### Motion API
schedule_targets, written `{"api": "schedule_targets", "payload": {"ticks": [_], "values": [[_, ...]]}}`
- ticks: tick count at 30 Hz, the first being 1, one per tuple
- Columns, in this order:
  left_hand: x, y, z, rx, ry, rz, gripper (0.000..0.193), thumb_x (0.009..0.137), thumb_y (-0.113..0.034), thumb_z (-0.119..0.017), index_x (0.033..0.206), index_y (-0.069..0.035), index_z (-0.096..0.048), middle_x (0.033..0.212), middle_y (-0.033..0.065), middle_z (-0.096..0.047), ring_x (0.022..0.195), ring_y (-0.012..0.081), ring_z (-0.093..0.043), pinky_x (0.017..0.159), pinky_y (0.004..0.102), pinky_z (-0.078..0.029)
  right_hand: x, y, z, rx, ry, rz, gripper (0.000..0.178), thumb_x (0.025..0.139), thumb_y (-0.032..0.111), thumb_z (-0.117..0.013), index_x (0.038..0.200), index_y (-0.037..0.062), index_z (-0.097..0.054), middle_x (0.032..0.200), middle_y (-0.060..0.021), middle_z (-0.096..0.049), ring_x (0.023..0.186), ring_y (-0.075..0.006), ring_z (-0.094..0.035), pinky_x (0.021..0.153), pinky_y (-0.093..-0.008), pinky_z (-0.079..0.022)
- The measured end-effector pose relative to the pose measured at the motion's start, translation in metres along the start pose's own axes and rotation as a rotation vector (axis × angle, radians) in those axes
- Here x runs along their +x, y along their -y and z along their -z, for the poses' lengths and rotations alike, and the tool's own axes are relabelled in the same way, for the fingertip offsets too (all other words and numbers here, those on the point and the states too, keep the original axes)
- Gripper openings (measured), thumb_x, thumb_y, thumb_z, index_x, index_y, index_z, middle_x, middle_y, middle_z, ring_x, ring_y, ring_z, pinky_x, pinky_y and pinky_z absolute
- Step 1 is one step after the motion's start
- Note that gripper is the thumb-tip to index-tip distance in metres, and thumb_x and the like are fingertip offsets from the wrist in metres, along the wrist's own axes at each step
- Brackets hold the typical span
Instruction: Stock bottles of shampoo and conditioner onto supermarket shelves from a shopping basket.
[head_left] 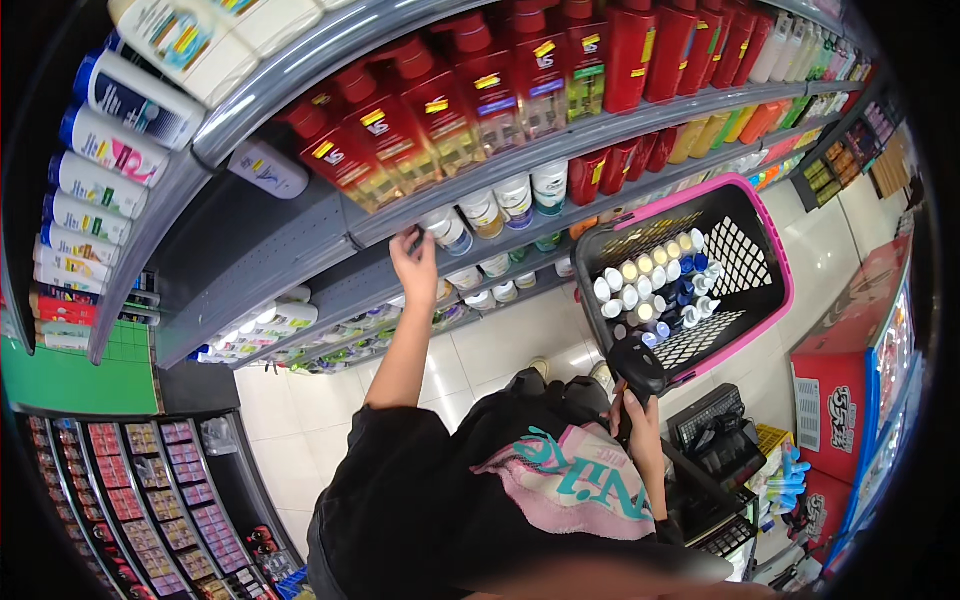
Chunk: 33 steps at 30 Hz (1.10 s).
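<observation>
My left hand (416, 264) is raised to the shelf, its fingers bent and apart at the edge beside a white bottle (447, 231). The fingertips are close to that bottle; whether they touch it cannot be made out. More white bottles (483, 214) stand in a row to its right. In my right hand (641, 424), close to my body, is a black handheld scanner (638, 364) with a rounded head, gripped by its handle. Just beyond the scanner stands a black shopping basket with a pink rim (778, 250), holding several upright bottles (645, 274) with white, cream and blue tops.
Red pump bottles (430, 105) line the upper shelf, whose grey front edge (480, 180) curves above my left hand. White bottles (110, 145) fill the shelf at the far left. Tiled floor (450, 375) lies below. A red box (835, 400) and black crates (710, 420) stand at right.
</observation>
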<state>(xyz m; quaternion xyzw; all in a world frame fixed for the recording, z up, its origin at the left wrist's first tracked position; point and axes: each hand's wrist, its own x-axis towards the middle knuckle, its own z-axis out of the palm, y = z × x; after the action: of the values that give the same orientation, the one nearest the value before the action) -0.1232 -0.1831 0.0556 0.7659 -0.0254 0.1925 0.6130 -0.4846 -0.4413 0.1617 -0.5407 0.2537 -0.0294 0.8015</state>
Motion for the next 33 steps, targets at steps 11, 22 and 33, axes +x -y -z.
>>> {"api": "schedule_targets", "payload": {"ticks": [11,22,33], "values": [[0.057,0.125,0.027,-0.324,-0.152,0.393,0.03,0.093,0.001,-0.059,0.123,0.001,-0.058,0.112,0.0081,-0.066,0.103,0.0168,-0.063,0.092,0.0294,-0.049,-0.017,-0.012,-0.047,-0.104,-0.041,0.053,0.033,0.099,0.034,-0.053,0.106,0.0014,-0.052,0.059,-0.0022,-0.05,0.044,-0.0111,-0.047,0.061,-0.0267,-0.049],[0.074,0.135,0.041,-0.229,0.067,0.519,0.033,0.088,-0.003,-0.066,0.121,0.0,-0.06,0.118,0.0131,-0.066,0.104,0.0232,-0.066,0.093,0.0327,-0.05,-0.018,-0.005,-0.08,-0.254,0.023,0.012,0.026,0.102,0.029,-0.05,0.104,0.0033,-0.051,0.06,-0.0008,-0.048,0.046,-0.0106,-0.046,0.067,-0.0295,-0.051],[0.086,0.125,0.012,-0.044,-0.104,0.257,0.037,0.09,-0.015,-0.07,0.124,-0.005,-0.058,0.123,0.0089,-0.062,0.109,0.0191,-0.06,0.091,0.0358,-0.051,-0.024,-0.004,-0.076,-0.259,-0.003,-0.017,0.026,0.102,0.028,-0.052,0.104,0.0021,-0.053,0.06,-0.0028,-0.049,0.048,-0.0119,-0.049,0.068,-0.0312,-0.053]]}}
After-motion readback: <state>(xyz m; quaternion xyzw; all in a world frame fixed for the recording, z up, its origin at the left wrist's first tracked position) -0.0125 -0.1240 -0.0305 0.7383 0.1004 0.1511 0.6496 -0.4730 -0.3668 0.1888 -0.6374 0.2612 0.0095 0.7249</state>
